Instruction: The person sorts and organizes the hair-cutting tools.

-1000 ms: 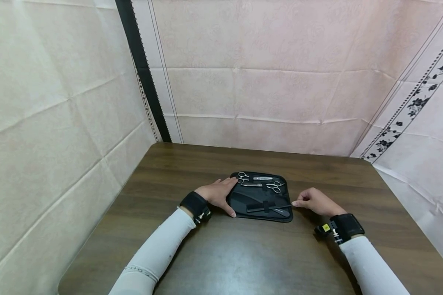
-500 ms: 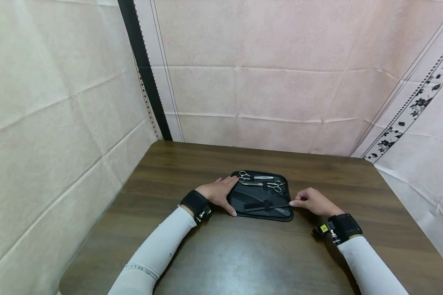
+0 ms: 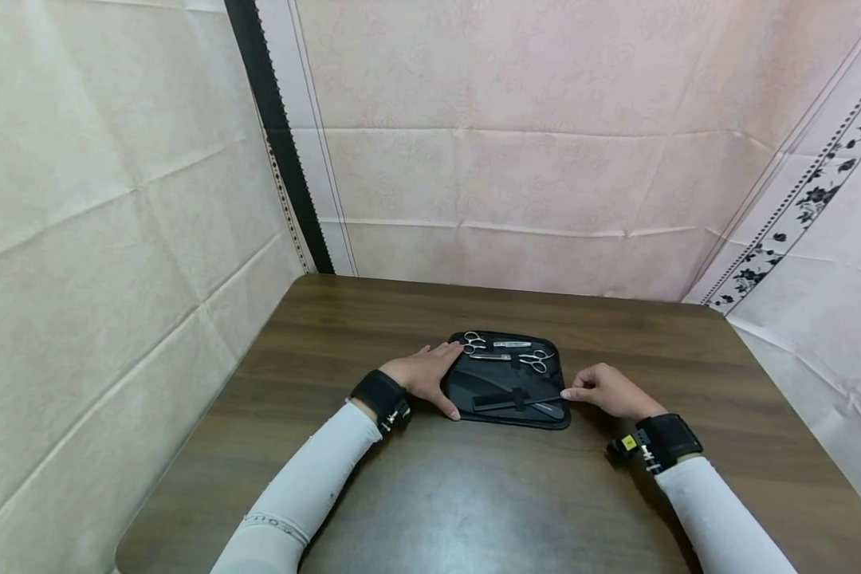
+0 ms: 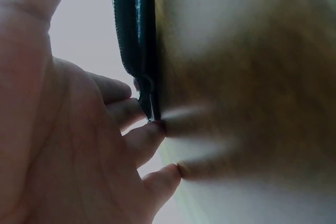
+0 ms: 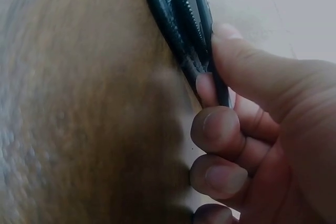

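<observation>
A black zip case [image 3: 462,392] lies spread on the table with hair tools in it. My left hand [image 3: 423,376] rests on its left edge, fingers spread; the left wrist view shows fingertips at the zip edge [image 4: 137,35]. At the right edge, my right hand [image 3: 613,391] pinches the thin end of a slim black comb [image 3: 495,403] between thumb and forefinger. The comb runs under a small black strap [image 3: 520,396]. In the right wrist view, its end [image 5: 224,97] shows between my fingers, close beside the case's zip rim [image 5: 163,14].
Two silver scissors, one with handles at the left [image 3: 473,343] and one with handles at the right [image 3: 536,363], sit in the case's upper part. A second dark flat piece [image 3: 548,411] lies under the comb. The brown table [image 3: 430,494] meets cloth-covered walls [image 3: 516,183].
My right hand and the comb have slid slightly left, further through the strap. My left hand stays on the case edge.
</observation>
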A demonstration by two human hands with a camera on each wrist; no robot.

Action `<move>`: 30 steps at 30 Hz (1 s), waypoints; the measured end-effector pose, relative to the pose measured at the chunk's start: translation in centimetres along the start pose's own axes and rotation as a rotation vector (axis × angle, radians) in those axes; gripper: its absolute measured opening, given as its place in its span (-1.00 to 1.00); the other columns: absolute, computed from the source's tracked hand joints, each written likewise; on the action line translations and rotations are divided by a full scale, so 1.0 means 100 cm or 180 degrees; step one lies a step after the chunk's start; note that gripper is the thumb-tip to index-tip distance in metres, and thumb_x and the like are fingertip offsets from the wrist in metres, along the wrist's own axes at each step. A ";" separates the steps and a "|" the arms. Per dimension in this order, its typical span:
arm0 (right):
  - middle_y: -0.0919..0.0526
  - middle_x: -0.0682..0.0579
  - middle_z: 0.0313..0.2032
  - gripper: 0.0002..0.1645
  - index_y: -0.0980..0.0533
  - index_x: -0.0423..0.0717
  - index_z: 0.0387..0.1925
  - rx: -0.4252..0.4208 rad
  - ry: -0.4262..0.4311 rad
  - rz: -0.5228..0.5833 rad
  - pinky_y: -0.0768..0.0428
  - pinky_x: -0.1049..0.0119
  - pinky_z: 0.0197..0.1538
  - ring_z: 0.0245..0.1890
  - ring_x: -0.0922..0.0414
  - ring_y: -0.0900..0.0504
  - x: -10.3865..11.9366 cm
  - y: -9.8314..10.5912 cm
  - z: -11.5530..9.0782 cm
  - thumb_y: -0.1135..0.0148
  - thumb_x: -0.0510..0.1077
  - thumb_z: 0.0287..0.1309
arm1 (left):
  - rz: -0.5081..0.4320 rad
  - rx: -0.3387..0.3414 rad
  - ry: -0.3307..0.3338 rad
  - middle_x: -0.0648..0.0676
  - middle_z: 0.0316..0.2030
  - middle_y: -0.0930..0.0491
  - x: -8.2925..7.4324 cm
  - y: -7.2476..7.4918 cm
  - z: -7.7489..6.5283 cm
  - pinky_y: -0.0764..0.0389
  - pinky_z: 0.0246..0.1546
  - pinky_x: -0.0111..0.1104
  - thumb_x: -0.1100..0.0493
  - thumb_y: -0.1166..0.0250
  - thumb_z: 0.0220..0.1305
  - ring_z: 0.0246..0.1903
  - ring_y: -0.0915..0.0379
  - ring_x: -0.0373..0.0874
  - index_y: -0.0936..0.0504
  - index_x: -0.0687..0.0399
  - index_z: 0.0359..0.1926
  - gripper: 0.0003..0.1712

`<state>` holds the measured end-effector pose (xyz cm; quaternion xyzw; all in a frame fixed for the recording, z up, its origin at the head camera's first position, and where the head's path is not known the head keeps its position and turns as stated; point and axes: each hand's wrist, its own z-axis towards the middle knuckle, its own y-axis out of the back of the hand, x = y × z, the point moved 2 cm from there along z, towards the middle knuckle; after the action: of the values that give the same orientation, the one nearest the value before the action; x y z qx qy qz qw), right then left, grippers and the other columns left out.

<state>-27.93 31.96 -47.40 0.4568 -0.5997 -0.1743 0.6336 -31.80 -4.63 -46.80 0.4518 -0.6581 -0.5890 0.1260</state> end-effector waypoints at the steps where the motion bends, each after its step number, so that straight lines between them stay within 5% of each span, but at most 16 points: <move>1: -0.44 0.15 -0.58 -0.64 -0.63 -0.03 -0.50 -0.0006 -0.0001 -0.0007 -0.38 0.34 -0.38 -0.49 0.13 -0.46 0.000 0.000 0.000 -0.37 0.08 0.35 | -0.0003 -0.0006 0.0002 0.11 0.69 0.20 0.000 0.000 0.000 0.20 0.65 -0.01 -0.44 -0.54 0.00 0.67 0.30 -0.01 0.21 0.06 0.68 0.54; 30: -0.38 0.17 -0.59 -0.60 -0.58 -0.05 -0.53 -0.0055 0.0140 -0.0036 -0.33 0.36 -0.40 -0.52 0.17 -0.42 0.006 -0.005 0.001 -0.36 0.09 0.35 | 0.0060 -0.0006 0.0033 0.13 0.68 0.18 -0.003 0.001 -0.001 0.18 0.65 -0.02 -0.44 -0.54 0.00 0.67 0.28 -0.01 0.20 0.08 0.68 0.54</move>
<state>-27.70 31.19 -47.38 0.4584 -0.5815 -0.1730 0.6495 -31.61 -4.52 -46.56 0.4485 -0.6612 -0.5860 0.1353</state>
